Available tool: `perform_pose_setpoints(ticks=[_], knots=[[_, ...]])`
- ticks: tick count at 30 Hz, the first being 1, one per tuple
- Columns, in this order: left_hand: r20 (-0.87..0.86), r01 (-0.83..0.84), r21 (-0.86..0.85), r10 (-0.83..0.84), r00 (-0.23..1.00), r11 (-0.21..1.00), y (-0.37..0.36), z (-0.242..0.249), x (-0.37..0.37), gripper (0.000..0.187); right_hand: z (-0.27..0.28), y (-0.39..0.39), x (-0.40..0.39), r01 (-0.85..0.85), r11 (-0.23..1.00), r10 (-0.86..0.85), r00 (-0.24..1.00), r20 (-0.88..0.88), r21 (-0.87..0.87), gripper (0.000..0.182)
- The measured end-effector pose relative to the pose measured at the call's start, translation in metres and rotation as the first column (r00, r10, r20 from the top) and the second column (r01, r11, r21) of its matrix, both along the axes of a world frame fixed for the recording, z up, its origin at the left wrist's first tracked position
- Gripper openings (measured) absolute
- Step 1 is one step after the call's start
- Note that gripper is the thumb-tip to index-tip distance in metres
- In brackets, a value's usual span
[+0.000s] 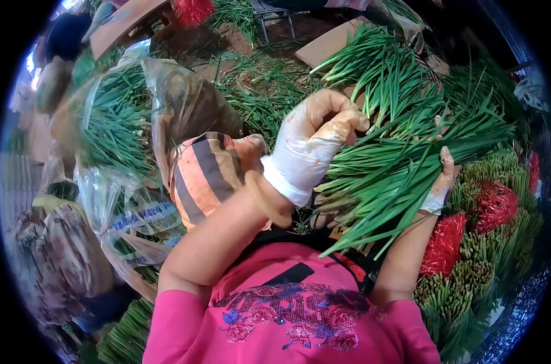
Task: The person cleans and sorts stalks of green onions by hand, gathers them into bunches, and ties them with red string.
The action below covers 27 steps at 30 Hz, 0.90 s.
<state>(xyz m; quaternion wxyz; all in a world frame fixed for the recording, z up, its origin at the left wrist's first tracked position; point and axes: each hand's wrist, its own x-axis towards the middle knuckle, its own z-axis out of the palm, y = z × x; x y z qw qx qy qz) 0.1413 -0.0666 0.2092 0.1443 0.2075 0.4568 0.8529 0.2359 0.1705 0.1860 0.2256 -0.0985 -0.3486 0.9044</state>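
Note:
My right hand, in a thin whitish glove, is closed around a large loose bunch of chives. Its long green leaves fan out to both sides of the fingers. My left hand, gloved and with a tan bangle on the wrist, is raised beside the bunch. The fingers are curled and pressed against the thumb; what they pinch, if anything, cannot be made out. Just beyond both hands, more chives lie in a pile, partly over a brown board.
At left, a clear plastic bag holds chives. Orange-and-brown striped fabric lies beside my left forearm. On the right stand packed green stems with red stringy bundles. Loose leaves litter the ground. Patterned cloth shows at far left.

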Motion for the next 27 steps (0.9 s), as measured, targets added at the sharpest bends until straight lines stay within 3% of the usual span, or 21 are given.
perform_pose_setpoints(ticks=[1,2,3,4,5,6,8,10,11,12,13,15,16,17,18,20,22,24,25,26,27], knots=[[-0.224,0.029,-0.216,-0.079,0.971,0.976,0.0,0.0,-0.005,0.013,0.001,-0.001,-0.003,-0.047,0.999,0.047,0.998,0.033,-0.019,0.053],[-0.626,-0.135,-0.343,-0.119,0.771,0.93,0.011,-0.007,-0.008,0.029,0.003,-0.005,-0.004,-0.085,0.995,0.085,0.996,-0.009,0.054,0.059],[-0.76,-0.237,-0.489,-0.277,0.587,0.84,0.015,0.0,-0.003,0.041,0.005,-0.007,-0.008,-0.106,0.989,0.108,0.994,-0.013,0.103,0.059],[-0.806,-0.371,-0.582,-0.454,0.379,0.724,0.018,0.006,0.002,0.054,0.008,-0.012,-0.013,-0.128,0.98,0.131,0.991,-0.015,0.151,0.059],[-0.822,-0.436,-0.568,-0.507,0.258,0.698,0.029,0.001,0.004,0.065,0.009,-0.02,-0.016,-0.046,0.98,0.038,0.998,0.044,0.191,0.058],[-0.808,-0.47,-0.581,-0.544,0.228,0.665,0.038,-0.002,0.007,0.045,0.004,-0.019,-0.02,0.001,1.0,0.0,0.994,0.108,-0.009,0.057],[-0.786,-0.484,-0.577,-0.608,0.11,0.658,0.043,-0.006,0.001,0.024,0.004,-0.018,-0.016,-0.015,0.995,0.011,0.999,0.041,0.103,0.057],[-0.836,-0.451,-0.521,-0.541,0.095,0.725,0.025,-0.005,-0.008,0.012,0.015,-0.003,-0.015,-0.015,0.977,0.021,0.999,-0.029,0.214,0.058],[-0.799,-0.396,-0.587,-0.585,0.139,0.707,0.007,-0.008,-0.015,0.017,0.015,0.016,-0.01,-0.068,0.993,0.076,0.994,-0.078,0.101,0.058],[-0.792,-0.382,-0.595,-0.595,0.134,0.707,-0.017,-0.02,-0.022,0.017,0.012,0.04,-0.004,-0.006,0.984,0.02,0.997,-0.079,0.177,0.059],[-0.692,-0.433,-0.689,-0.705,0.154,0.581,-0.041,-0.035,-0.03,0.018,0.012,0.061,0.002,0.054,0.987,-0.044,0.997,-0.069,0.153,0.058],[-0.506,-0.421,-0.834,-0.799,0.324,0.358,-0.094,-0.074,-0.053,0.022,0.013,0.107,0.017,0.212,0.97,-0.216,0.976,0.023,0.117,0.052],[-0.201,-0.443,-0.894,-0.821,0.534,-0.069,-0.104,-0.064,-0.054,0.024,0.011,0.131,0.025,0.306,0.946,-0.317,0.942,0.105,0.109,0.048],[-0.192,-0.441,-0.891,-0.792,0.58,-0.107,-0.121,-0.068,-0.058,0.024,0.008,0.148,0.036,0.28,0.956,-0.291,0.944,0.158,0.091,0.04],[-0.27,-0.528,-0.84,-0.752,0.601,-0.12,-0.122,-0.065,-0.06,0.023,0.012,0.149,0.037,0.379,0.916,-0.399,0.892,0.214,0.13,0.039],[-0.161,-0.407,-0.883,-0.667,0.727,-0.231,-0.118,-0.059,-0.048,0.028,0.018,0.147,0.034,0.538,0.813,-0.582,0.75,0.314,0.222,0.038],[-0.182,-0.152,-0.983,-0.606,0.774,0.102,-0.091,-0.059,-0.028,0.032,0.01,0.149,0.035,0.518,0.831,-0.556,0.782,0.284,0.202,0.039],[-0.173,0.1,-0.894,-0.542,0.823,0.437,-0.062,-0.058,-0.006,0.039,0.004,0.147,0.035,0.461,0.873,-0.487,0.832,0.264,0.158,0.04],[0.089,0.379,-0.778,-0.509,0.856,0.502,-0.044,-0.053,0.007,0.04,0.005,0.136,0.031,0.451,0.883,-0.469,0.845,0.259,0.129,0.041],[0.349,0.599,-0.567,-0.494,0.796,0.565,-0.025,-0.048,0.02,0.044,0.006,0.123,0.029,0.454,0.882,-0.472,0.838,0.275,0.128,0.042],[0.481,0.719,-0.354,-0.543,0.688,0.598,-0.005,-0.061,0.032,0.046,0.007,0.111,0.025,0.456,0.881,-0.473,0.831,0.291,0.128,0.042]])
